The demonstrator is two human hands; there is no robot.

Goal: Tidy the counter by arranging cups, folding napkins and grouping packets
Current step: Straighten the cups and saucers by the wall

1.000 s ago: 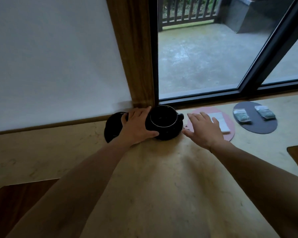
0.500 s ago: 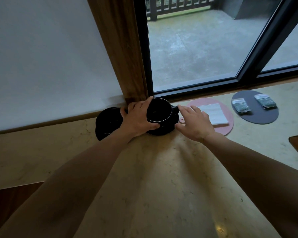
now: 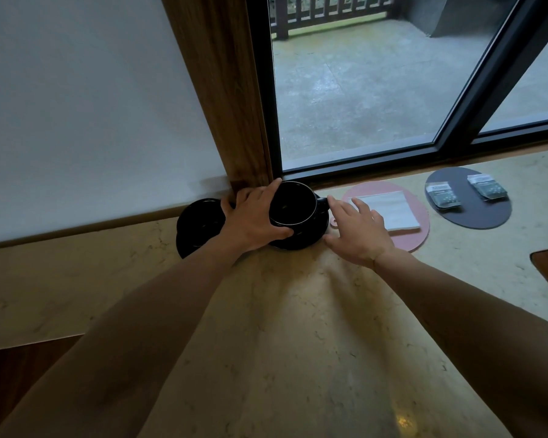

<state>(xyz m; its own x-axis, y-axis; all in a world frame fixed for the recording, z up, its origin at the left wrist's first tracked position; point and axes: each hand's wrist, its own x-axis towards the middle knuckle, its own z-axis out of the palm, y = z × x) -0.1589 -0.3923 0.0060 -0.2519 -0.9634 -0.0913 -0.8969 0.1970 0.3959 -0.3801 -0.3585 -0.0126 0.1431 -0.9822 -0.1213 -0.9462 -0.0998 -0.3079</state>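
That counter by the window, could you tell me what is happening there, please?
A person is tidying it. Their left hand grips a black cup standing on a black saucer, while the right hand reaches open-fingered toward its handle. Another black saucer lies beside it. A white napkin lies on a pink mat, and two packets on a grey mat.

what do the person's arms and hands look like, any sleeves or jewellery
Both forearms are bare, with no sleeve in view. The left hand and right hand wear no gloves, and no rings, watch or bracelet show on either.
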